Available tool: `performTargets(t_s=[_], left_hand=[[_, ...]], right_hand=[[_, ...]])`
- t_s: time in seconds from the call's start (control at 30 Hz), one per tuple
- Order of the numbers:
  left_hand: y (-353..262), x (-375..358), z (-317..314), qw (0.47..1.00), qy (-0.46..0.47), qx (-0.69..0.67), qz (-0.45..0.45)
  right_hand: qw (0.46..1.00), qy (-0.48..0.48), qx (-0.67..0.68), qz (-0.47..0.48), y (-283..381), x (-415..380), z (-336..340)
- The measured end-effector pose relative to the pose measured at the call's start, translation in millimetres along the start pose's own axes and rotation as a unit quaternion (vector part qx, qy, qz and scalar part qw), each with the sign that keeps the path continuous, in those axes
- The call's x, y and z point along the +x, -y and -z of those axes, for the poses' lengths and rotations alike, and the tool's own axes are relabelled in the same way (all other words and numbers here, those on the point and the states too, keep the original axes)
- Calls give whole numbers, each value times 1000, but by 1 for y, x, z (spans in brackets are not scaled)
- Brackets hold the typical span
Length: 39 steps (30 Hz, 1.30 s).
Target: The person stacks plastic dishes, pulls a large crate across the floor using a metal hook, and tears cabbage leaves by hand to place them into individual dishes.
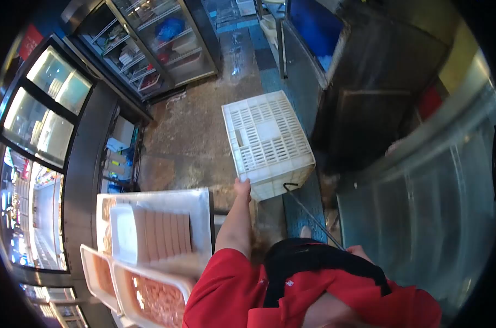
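A white slatted plastic crate (267, 131) stands on the floor ahead of me, its grid face turned up. My left hand (242, 189) grips its near left corner, the thumb lying along the edge. Low at my right side, my right hand (359, 252) is closed around the end of a long thin metal hook (313, 218) and partly hidden by my clothing. The rod slants up and left from there, and its bent tip overlaps the near side of the crate in this view.
At left, a metal table (203, 218) bears stacked white tubs (163, 232) and a tub of pinkish food (155, 295). A glass-door fridge (171, 49) stands at the back left. A dark cabinet (376, 115) and metal surface (412, 202) line the right. The brown floor (188, 126) looks wet.
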<state>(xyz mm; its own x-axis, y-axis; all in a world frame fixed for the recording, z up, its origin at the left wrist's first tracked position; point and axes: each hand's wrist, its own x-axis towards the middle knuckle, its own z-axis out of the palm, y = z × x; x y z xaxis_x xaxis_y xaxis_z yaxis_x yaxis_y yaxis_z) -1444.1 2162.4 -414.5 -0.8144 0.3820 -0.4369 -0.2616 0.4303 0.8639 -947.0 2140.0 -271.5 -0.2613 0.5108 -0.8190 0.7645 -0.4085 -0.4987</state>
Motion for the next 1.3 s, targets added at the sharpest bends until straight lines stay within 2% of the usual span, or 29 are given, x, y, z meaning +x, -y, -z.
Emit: performTargets(t_s=[0.03, 0.1, 0.13, 0.17, 0.2, 0.23, 0.27, 0.3, 0.33, 0.37, 0.4, 0.43, 0.47, 0.57, 0.63, 0.67, 0.73, 0.8, 0.87, 0.93, 0.97, 1.03, 1.13, 1.2, 1.27, 1.3], left_hand=[[3, 6, 10, 1000, 10, -9, -13], [-8, 50, -2, 999, 4, 35, -42], [-12, 56, -3, 998, 2, 60, -36], [-22, 80, -16, 998, -4, 49, -31], [-39, 116, -36, 993, -30, 102, -58], [-54, 154, -56, 982, -55, 158, -85], [-65, 178, -60, 983, -55, 155, -84], [-82, 197, -65, 990, -31, 118, -75], [-104, 219, -82, 995, -9, 71, -68], [-117, 243, -98, 998, 13, 24, -59], [-134, 272, -107, 997, 71, 25, -9], [-149, 297, -121, 997, 69, 24, -8], [-164, 322, -138, 997, 67, 28, -3], [-210, 383, -183, 997, 75, 35, -3], [-240, 424, -208, 993, 107, 39, 12], [-257, 445, -221, 993, 109, 44, 9], [-288, 475, -240, 994, 87, 40, -45], [-327, 509, -265, 995, 83, 30, -52], [-353, 553, -286, 994, 85, 29, -60], [-362, 623, -311, 995, 68, 66, -36], [-393, 632, -306, 995, 72, 64, -39], [-448, 651, -316, 988, 101, 38, 107], [-441, 741, -361, 995, 90, 25, 42], [-440, 824, -403, 996, 89, 23, 5], [-463, 879, -430, 995, 59, 45, -60], [-476, 905, -443, 996, 63, 39, -59]], right_hand=[[1000, -4, -14, -13, -4, -8, -8], [999, -22, -21, 19, -22, 58, -4], [999, -7, 32, 12, -22, 72, -6], [997, 11, 76, 4, 0, 100, 9], [998, -14, -36, 49, 35, 138, 32], [997, -11, -48, 52, 76, 177, 53], [1000, 12, 23, 13, 100, 194, 57], [994, 34, 95, -32, 121, 205, 59], [1000, -15, 14, -4, 146, 225, 64], [1000, -21, 5, -8, 165, 243, 76], [997, 26, 68, -36, 184, 264, 84], [987, 75, 132, -60, 210, 288, 91], [987, 76, 131, -57, 234, 311, 102], [997, 40, 61, -17, 287, 348, 125], [994, 54, 91, -17, 319, 377, 144], [995, 41, 90, 19, 334, 396, 151], [994, 30, 93, 54, 378, 420, 157], [996, -15, -60, 57, 454, 437, 171], [998, -20, -40, 47, 496, 463, 182], [1000, -18, -8, 22, 557, 483, 197], [999, -24, -6, 23, 583, 490, 193], [994, -43, -98, 11, 632, 519, 208], [990, -14, -139, -13, 707, 577, 240], [992, -40, -123, 5, 746, 617, 255], [993, -61, -100, 16, 794, 649, 255], [995, -55, -89, -5, 823, 666, 261]])
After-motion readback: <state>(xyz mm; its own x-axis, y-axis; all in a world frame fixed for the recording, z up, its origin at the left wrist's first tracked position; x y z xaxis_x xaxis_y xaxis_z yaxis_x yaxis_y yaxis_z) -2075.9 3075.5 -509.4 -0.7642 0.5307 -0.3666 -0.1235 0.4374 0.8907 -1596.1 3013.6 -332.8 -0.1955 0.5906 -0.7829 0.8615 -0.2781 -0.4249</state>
